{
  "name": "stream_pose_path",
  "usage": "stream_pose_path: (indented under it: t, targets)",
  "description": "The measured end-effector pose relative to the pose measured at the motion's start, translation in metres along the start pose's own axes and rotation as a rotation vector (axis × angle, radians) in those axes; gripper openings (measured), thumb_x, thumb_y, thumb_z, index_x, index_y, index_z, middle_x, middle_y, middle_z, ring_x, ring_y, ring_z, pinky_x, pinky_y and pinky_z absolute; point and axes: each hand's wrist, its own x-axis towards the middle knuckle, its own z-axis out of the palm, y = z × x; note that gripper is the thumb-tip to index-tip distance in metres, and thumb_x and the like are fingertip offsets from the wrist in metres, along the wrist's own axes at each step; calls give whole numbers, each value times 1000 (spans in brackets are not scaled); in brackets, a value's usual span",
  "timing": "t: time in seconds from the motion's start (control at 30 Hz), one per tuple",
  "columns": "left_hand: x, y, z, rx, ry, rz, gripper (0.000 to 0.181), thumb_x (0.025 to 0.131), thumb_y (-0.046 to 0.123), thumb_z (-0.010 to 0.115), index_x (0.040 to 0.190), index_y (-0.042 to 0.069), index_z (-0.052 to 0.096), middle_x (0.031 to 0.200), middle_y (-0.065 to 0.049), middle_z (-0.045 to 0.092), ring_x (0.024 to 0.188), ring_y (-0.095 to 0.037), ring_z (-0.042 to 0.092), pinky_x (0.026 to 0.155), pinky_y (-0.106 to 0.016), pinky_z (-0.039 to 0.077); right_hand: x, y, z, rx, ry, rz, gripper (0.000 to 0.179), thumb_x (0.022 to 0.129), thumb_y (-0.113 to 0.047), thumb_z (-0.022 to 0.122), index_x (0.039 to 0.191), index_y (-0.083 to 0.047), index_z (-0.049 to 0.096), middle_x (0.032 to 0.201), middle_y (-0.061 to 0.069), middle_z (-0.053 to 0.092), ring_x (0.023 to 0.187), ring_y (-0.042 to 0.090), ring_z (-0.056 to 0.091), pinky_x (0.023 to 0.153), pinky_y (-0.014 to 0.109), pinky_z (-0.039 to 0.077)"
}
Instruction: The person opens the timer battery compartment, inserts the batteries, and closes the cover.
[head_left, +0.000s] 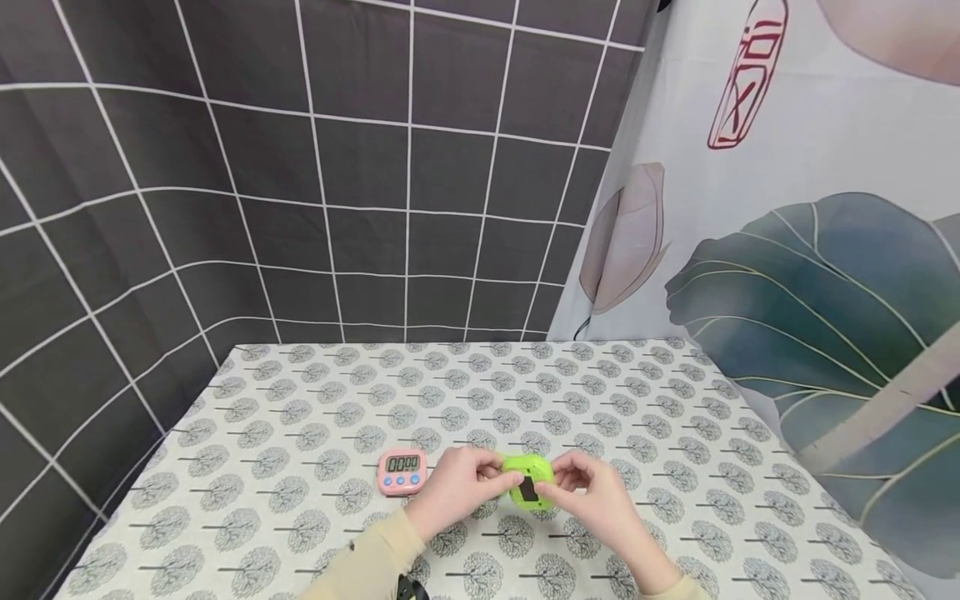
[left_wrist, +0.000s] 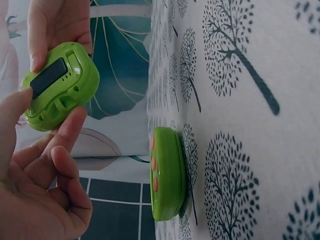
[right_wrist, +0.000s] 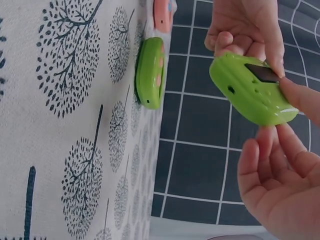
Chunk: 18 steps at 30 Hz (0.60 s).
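Observation:
A bright green digital timer is held up between both hands, its back turned toward me. A dark rectangular strip runs across that back. My left hand pinches one side of it, thumb on the back and fingers beneath. On the opposite side, my right hand pinches it the same way. A second green timer, with pinkish buttons, lies on the table below the hands; I cannot make it out in the head view. Left of the left hand lies a pink timer with blue buttons and a display.
The table wears a white cloth printed with grey trees. Behind it hangs a dark curtain with a white grid. To the right is a pale curtain with large leaf shapes.

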Motion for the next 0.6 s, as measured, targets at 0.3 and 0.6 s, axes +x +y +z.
stream_pose_path:
  t: [0.3, 0.6]
  targets:
    - [0, 2, 2, 38, -13, -49, 41, 79, 53, 68, 94, 14, 73, 75, 12, 65, 66, -2, 56, 60, -20, 48, -4, -2, 9, -176, 130, -370, 28, 64, -5, 82, 78, -17, 60, 72, -18, 51, 65, 4, 47, 60, 19, 44]
    - [1, 3, 4, 61, -30, -50, 49, 76, 56, 70, 99, 13, 72, 77, 12, 65, 68, -2, 56, 60, -21, 47, -5, 0, 14, -302, 147, -620, 36, 60, -2, 82, 74, -18, 53, 76, -16, 48, 71, 1, 45, 61, 19, 46]
